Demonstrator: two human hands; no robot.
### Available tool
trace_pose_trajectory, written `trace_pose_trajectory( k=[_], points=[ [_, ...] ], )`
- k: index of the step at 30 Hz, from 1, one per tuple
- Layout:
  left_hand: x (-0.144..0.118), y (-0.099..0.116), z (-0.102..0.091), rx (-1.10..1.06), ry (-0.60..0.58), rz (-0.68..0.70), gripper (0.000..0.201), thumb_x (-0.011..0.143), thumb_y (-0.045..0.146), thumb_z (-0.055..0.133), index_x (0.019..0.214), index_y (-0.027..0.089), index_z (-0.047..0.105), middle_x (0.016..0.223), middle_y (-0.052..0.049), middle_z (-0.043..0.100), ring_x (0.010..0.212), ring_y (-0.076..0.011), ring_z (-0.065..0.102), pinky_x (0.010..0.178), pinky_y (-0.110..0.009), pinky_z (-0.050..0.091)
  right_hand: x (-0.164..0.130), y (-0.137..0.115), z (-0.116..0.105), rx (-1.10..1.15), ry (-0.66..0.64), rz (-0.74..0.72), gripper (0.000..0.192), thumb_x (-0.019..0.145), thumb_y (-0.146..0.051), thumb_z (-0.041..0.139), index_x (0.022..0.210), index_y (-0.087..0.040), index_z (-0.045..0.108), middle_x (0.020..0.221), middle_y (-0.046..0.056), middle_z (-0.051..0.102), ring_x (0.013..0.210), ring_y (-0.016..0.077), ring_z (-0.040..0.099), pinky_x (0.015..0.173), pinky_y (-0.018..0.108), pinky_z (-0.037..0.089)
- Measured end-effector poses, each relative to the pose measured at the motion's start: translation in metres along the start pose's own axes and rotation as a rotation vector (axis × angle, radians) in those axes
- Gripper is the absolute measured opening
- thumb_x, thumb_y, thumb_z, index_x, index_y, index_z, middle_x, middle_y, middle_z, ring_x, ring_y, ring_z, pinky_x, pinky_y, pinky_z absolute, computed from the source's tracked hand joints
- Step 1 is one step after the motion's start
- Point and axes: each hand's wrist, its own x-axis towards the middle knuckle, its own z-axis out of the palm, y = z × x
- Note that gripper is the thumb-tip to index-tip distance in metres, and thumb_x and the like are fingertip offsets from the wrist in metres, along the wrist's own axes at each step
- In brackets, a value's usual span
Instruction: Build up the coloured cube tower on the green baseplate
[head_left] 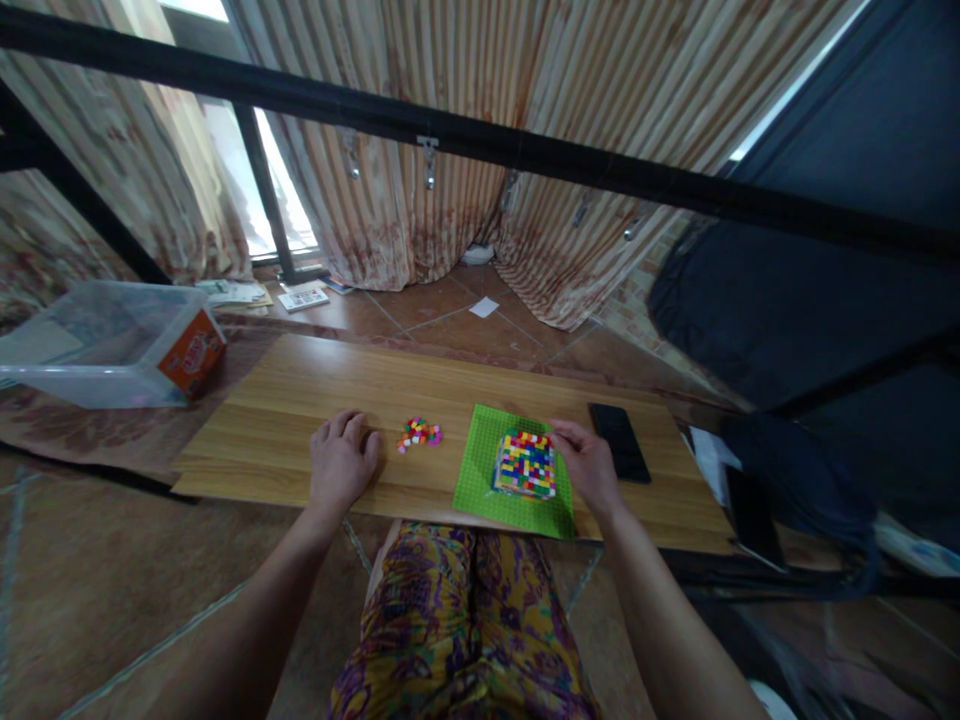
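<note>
On the green baseplate (476,470) stands a low block built of many small coloured toy bricks (526,465). My right hand (589,468) is at the block's far right corner, thumb and fingers pinched together. Whatever may be between those fingertips is too small to make out. To the left, my left hand (341,462) lies on the wooden board with its fingers stretched out and holds nothing. Beside it is a small pile of loose toy bricks (420,433) in pink, orange, red, white and other colours.
A black phone (619,442) lies right of my right hand on the wooden board (255,430). A clear plastic bin (112,340) stands at the left. A dark metal bar (480,135) crosses above the board, with curtains (405,210) behind.
</note>
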Motion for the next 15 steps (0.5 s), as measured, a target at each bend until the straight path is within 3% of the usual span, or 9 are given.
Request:
trace_pose_trajectory(
  k=[15],
  points=[
    [-0.0007, 0.0008, -0.0005, -0.002, -0.008, -0.006, 0.040, 0.091, 0.037, 0.045, 0.118, 0.014, 0.064, 0.126, -0.016, 0.062, 0.116, -0.0329, 0.053, 0.104, -0.048, 0.039, -0.0083, -0.0037, 0.0033, 0.146, 0.014, 0.080, 0.038, 0.069, -0.047, 0.073, 0.095, -0.019, 0.077, 0.094, 0.008, 0.077, 0.088, 0.0231, 0.070, 0.087, 0.043, 0.055]
  ],
)
